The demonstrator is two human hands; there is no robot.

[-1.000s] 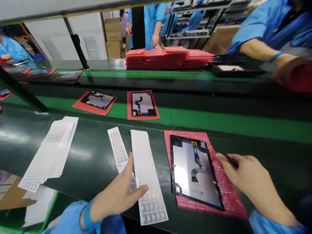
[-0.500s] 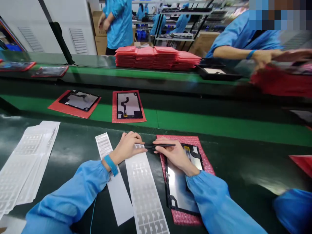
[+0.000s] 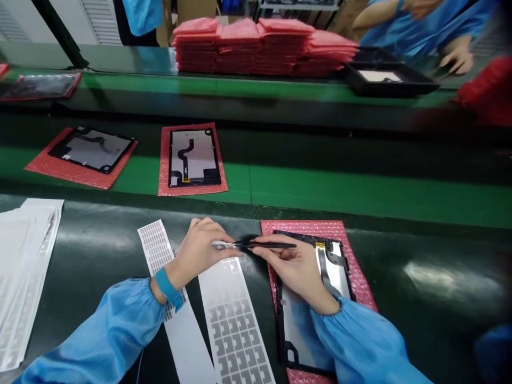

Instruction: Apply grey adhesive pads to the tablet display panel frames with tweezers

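My left hand [image 3: 198, 248], with a blue wrist strap, pinches the far end of a white sheet of grey die-cut stickers [image 3: 236, 325]. That end is bent up between thumb and fingers. Black tweezers [image 3: 282, 245] lie in the closed fingers of my right hand [image 3: 294, 269]; their tips meet the bent sheet end. Under my right wrist rests a display panel [image 3: 306, 338] with a black frame and flex cable, on a pink bubble-wrap bag [image 3: 358, 274]. A narrower label sheet [image 3: 186, 341] lies beneath my left wrist.
White sheets [image 3: 24, 277] are stacked at the left. Two more panels [image 3: 96, 149] [image 3: 196, 154] lie on red bags on the green belt [image 3: 300, 186]. Behind stand piled red bags [image 3: 260, 48] and a black tray [image 3: 394, 80]. A co-worker's hand [image 3: 458, 57] is at upper right.
The view has tilted down and shifted right. The far end of the sticker sheet is now bent up in my left hand, with the tweezer tips at it. The co-worker's arms have moved.
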